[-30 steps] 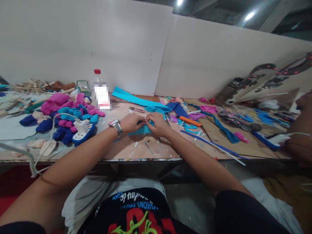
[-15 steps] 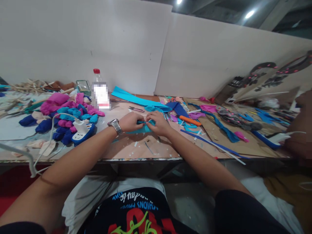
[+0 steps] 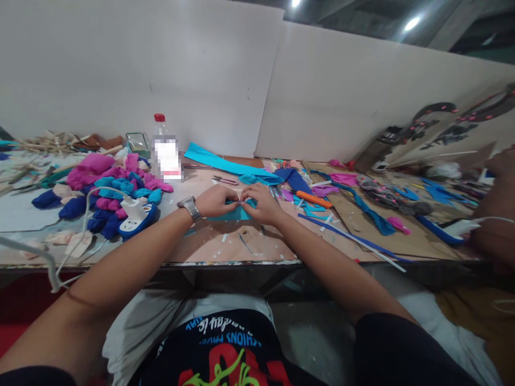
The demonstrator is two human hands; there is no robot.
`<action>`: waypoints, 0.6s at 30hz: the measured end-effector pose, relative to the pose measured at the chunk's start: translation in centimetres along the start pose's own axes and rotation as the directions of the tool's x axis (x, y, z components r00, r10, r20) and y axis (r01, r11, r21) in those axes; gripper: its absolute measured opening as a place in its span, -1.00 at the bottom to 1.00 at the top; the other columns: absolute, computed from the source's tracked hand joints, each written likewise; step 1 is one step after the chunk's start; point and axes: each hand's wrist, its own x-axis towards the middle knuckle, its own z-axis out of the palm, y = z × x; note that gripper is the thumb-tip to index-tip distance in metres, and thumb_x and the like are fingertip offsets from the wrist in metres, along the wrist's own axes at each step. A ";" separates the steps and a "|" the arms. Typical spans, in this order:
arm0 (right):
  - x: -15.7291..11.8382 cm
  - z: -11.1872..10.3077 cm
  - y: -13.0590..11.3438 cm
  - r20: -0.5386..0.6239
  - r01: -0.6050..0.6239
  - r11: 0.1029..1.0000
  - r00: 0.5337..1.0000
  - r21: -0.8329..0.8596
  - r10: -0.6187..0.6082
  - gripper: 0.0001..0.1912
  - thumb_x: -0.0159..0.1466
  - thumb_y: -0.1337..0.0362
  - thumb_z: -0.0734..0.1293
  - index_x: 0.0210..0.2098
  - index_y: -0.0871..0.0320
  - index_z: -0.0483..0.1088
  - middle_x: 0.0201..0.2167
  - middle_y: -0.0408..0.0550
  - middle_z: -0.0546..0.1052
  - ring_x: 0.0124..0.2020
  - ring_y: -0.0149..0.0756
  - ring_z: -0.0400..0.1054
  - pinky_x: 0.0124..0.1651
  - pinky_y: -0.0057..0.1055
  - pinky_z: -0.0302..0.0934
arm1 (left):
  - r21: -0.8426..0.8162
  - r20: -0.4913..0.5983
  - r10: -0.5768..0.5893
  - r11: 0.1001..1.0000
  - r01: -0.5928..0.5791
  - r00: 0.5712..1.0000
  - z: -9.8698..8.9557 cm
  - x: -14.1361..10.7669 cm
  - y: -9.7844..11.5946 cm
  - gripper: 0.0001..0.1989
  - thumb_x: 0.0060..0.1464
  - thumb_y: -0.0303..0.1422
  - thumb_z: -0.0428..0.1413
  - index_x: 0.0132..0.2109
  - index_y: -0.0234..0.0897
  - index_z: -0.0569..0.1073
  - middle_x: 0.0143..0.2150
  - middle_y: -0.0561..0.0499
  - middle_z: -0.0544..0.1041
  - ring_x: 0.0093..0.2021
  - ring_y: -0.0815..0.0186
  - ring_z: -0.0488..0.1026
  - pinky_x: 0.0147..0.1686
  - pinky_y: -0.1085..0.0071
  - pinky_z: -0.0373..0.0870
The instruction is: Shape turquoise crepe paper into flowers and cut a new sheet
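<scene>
A small piece of turquoise fabric is pinched between my two hands, low over the table. My left hand, with a metal watch on its wrist, grips the fabric's left part. Fingertips of my right hand close on its right part, touching or nearly touching the left thumb. Just behind the hands lie a long turquoise strip and a small pair of thread snips. An orange-handled cutter rests to the right of my right hand.
Pink, blue and turquoise fabric bundles pile up at left beside a power strip and a red-capped bottle. Fabric scraps and cardboard lie at right. Another person's arm shows at the far right edge.
My hands have barely moved and still pinch the turquoise fabric. At the far right, the other person's hand has shifted slightly.
</scene>
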 end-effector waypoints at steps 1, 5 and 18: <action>0.0 0.0 0.0 0.005 -0.002 1.000 1.000 -0.001 0.002 -0.96 0.26 0.30 0.35 -0.31 0.10 0.47 -0.16 -0.02 0.59 -0.05 -0.07 0.34 0.05 -0.10 0.04 | 0.010 0.004 0.006 1.000 -0.006 1.000 0.0 0.0 0.0 -0.73 0.18 -0.27 0.07 -0.29 -0.34 0.60 -0.42 0.00 0.59 -0.46 0.37 0.34 -0.38 0.41 0.12; 0.0 0.0 -0.1 0.016 -0.007 1.000 1.000 -0.012 0.007 -0.95 0.23 0.33 0.34 -0.34 0.10 0.46 -0.18 -0.03 0.59 -0.04 -0.07 0.32 0.05 -0.10 0.03 | 0.055 0.017 0.022 0.998 -0.023 1.000 0.2 0.0 -0.1 -0.75 0.18 -0.33 0.06 -0.26 -0.33 0.62 -0.40 -0.02 0.60 -0.46 0.37 0.34 -0.39 0.41 0.10; 0.1 -0.4 -0.1 0.027 -0.022 1.000 0.999 -0.010 0.022 -0.94 0.24 0.29 0.35 -0.38 0.10 0.46 -0.20 -0.07 0.63 -0.04 -0.08 0.34 0.05 -0.11 0.00 | -0.016 0.053 -0.020 1.000 0.021 0.998 -0.2 0.0 0.0 -0.71 0.18 -0.25 0.07 -0.35 -0.34 0.59 -0.51 0.04 0.52 -0.51 0.40 0.26 -0.42 0.41 0.08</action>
